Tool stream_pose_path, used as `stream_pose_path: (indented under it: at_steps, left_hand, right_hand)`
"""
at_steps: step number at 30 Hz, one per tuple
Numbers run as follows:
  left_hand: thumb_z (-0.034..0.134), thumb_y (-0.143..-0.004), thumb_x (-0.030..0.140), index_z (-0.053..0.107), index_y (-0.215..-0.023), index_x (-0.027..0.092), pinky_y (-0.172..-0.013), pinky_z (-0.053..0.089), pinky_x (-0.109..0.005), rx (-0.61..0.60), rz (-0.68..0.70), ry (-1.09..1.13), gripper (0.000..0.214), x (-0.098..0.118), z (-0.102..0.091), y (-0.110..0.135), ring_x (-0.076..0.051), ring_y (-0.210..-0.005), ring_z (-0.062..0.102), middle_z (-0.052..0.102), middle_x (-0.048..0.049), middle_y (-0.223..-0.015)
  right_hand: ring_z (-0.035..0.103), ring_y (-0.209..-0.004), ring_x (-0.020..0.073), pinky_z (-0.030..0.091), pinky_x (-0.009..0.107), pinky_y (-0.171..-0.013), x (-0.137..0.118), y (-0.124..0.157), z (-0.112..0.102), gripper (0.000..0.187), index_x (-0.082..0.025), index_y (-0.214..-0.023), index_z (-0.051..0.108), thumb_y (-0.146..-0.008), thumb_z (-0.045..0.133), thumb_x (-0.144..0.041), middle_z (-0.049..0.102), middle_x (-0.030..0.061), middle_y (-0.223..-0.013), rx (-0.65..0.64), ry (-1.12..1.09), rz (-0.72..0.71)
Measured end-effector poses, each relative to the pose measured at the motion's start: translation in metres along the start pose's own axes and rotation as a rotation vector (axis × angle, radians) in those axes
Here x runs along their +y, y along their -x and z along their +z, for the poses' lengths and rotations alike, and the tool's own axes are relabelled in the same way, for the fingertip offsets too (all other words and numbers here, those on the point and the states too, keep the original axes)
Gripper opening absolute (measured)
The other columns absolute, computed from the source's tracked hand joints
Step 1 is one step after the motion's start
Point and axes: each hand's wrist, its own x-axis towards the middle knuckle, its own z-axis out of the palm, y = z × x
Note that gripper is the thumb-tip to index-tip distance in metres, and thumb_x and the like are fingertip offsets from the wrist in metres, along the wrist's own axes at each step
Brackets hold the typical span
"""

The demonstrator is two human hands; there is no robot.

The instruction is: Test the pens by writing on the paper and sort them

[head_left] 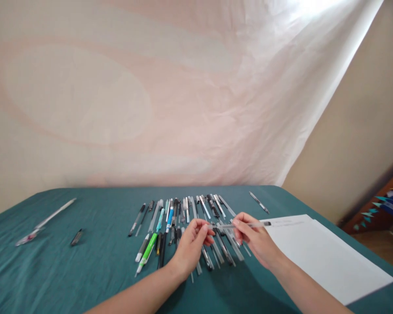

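Observation:
My right hand point(253, 237) pinches a clear pen point(245, 225) that lies level above the table, its dark tip pointing right toward the white paper point(327, 257). My left hand point(193, 244) is closed in a pinch at the pen's left end, fingertips on what looks like its cap or end piece. Both hands hover over a spread of several pens point(183, 218) laid side by side on the teal tablecloth point(85, 270). Among them are a green pen point(147, 252) and a blue pen point(169, 216).
A lone pen point(258, 202) lies at the back right. Far left lie a long white pen point(46, 221) and a small dark pen part point(76, 237). A pale cloth backdrop hangs behind the table. A shelf with teal items point(383, 205) stands at the right.

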Motion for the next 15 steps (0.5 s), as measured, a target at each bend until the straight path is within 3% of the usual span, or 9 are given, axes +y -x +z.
stream_pose_path:
  at_steps: [6, 15]
  left_hand:
    - [0.044, -0.083, 0.038, 0.046, -0.088, 0.016, -0.062, 0.043, -0.026, -0.026, 0.003, -0.001, 0.023, 0.0, 0.002, 0.001, -0.011, -0.064, 0.055, 0.057, -0.0017, -0.076]
    - [0.042, -0.085, 0.037, 0.048, -0.093, 0.015, -0.062, 0.043, -0.026, -0.134, 0.041, -0.031, 0.024, 0.004, 0.007, 0.008, -0.012, -0.065, 0.055, 0.057, -0.0019, -0.076]
  right_hand:
    - [0.039, -0.048, 0.0079, 0.032, 0.021, -0.047, 0.01, 0.001, -0.001, 0.022, -0.018, -0.07, 0.049, -0.08, 0.055, -0.038, 0.047, -0.0049, -0.055, 0.025, -0.088, 0.029]
    - [0.041, -0.047, 0.0062, 0.032, 0.02, -0.045, 0.011, 0.01, 0.011, 0.021, -0.017, -0.07, 0.048, -0.083, 0.053, -0.033, 0.05, -0.0043, -0.057, -0.071, -0.093, 0.032]
